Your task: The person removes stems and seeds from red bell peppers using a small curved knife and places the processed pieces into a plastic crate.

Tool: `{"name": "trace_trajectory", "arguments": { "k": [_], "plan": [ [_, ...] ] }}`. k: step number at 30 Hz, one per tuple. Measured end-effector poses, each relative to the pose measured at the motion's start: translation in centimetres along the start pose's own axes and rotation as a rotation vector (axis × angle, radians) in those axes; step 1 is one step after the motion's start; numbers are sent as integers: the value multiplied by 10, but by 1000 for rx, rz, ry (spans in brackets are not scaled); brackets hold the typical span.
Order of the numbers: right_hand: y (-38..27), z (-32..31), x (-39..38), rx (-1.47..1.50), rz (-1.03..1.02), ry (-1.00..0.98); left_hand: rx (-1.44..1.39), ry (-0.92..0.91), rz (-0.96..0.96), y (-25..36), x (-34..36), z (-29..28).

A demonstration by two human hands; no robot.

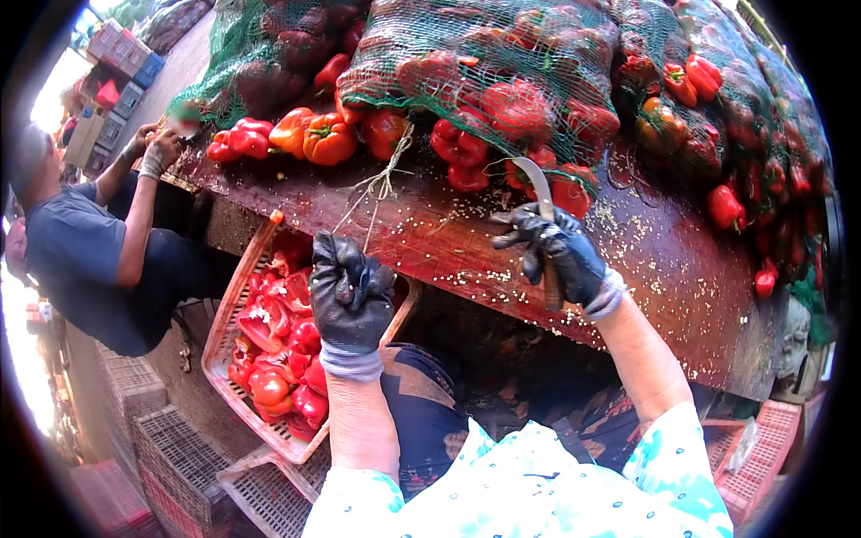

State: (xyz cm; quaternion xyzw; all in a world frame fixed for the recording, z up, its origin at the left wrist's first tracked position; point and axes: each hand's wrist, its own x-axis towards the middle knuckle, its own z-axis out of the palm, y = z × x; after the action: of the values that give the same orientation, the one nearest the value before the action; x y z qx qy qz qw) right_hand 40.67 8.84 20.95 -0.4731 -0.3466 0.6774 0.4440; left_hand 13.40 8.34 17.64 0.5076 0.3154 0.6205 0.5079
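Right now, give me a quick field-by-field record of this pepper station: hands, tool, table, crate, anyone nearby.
left hand: black glove, closed in a loose fist over the table edge; whether it holds anything cannot be told
right hand: black glove, gripping a curved knife, blade pointing up
table: dark red, wet, scattered with pale seeds
peppers: red and orange, loose on the table and in green mesh sacks
crate: pinkish plastic, below the table, holding cut red pepper pieces
co-worker: at left, dark shirt, hands at the table's far end
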Motion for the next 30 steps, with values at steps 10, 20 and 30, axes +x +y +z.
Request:
{"name": "trace_trajectory", "arguments": {
  "k": [10,20,30],
  "plan": [
    [23,15,28,-167,200,-220,-268,178,-464,30,-39,41],
    [33,32,105,-407,-86,-14,-177,142,-625,12,-47,34],
    [17,58,138,-1295,-63,126,-162,109,-583,20,-40,26]
  ]
}}
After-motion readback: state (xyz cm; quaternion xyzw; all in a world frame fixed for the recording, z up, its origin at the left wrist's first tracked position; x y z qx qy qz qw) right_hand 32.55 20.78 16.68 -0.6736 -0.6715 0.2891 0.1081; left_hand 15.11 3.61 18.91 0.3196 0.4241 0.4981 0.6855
